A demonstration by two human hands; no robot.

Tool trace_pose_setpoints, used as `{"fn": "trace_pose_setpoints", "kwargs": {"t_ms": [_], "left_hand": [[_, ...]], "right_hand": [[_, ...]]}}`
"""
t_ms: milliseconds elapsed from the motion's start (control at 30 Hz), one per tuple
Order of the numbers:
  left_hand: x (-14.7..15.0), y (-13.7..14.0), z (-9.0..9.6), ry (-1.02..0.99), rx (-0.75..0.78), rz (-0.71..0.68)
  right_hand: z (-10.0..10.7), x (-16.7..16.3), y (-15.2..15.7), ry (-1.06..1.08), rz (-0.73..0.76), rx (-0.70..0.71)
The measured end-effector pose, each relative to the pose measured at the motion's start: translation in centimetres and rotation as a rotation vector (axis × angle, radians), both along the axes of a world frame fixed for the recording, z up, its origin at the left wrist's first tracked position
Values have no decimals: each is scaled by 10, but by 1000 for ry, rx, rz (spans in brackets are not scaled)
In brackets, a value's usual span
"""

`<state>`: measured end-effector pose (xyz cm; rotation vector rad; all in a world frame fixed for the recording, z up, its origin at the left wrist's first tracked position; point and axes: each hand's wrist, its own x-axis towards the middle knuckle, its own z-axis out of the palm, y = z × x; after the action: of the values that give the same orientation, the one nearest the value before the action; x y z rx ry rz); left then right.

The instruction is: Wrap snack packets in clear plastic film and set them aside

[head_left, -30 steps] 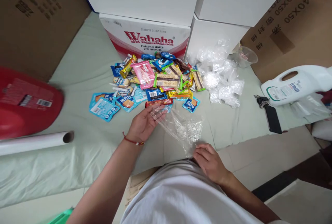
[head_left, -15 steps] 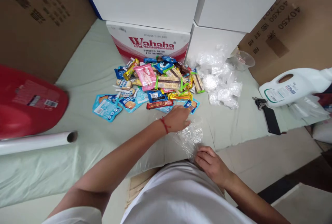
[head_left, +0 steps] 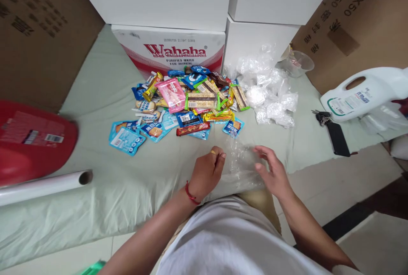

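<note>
A thin clear plastic bag [head_left: 238, 162] lies between my hands near the bed-height surface's front edge. My left hand [head_left: 208, 171], wearing a red string bracelet, is closed, with thumb and index finger pinched at the bag's left side. To the right, my right hand [head_left: 272, 171] holds its thumb and fingers apart beside the bag. Just beyond it sits a blue snack packet [head_left: 233, 127]. Farther back is a heap of wrapped snacks, with a pink packet [head_left: 173, 95], a green-ended bar [head_left: 201, 101] and a red bar [head_left: 193, 128].
Crumpled clear bags [head_left: 270, 90] pile up right of the snacks. A Wahaha box [head_left: 172, 49] stands behind. At right are a white jug [head_left: 357, 94], keys and a black phone [head_left: 338, 139]. A red container [head_left: 35, 139] and a white roll [head_left: 44, 185] occupy the left.
My left hand has drawn back from the snacks toward the bag's left side. My right hand has moved up and forward, its fingers spreading. The bag is pulled wider.
</note>
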<state>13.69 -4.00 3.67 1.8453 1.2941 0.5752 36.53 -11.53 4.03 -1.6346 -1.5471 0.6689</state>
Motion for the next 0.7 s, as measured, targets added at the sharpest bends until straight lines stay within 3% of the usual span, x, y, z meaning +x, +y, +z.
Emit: {"fn": "trace_pose_setpoints", "kwargs": {"t_ms": [100,200,333,467,533,567,633,700], "left_hand": [[-8,-13,-2,-81,-24,119],[-28,-20,-7,-243,-137,365],[-68,-26,-17,-461,-255,709],[-102,-36,-29,-410,-291,868],[-112,-42,-31,-232,-157,901],[-114,-46,-29,-117,-15,907],[-113,-53,-20,97,383,862],[-106,-60,-6,191,766,656]], "right_hand": [[-5,-29,35,82,64,-62],[-13,-49,53,262,19,-119],[-26,-56,58,509,-101,-255],[-38,-60,54,497,-116,-344],[-42,-63,53,440,-107,-330],[-43,-65,53,409,-106,-318],[-44,-67,55,349,-105,-304],[-46,-67,56,302,-91,-296]]}}
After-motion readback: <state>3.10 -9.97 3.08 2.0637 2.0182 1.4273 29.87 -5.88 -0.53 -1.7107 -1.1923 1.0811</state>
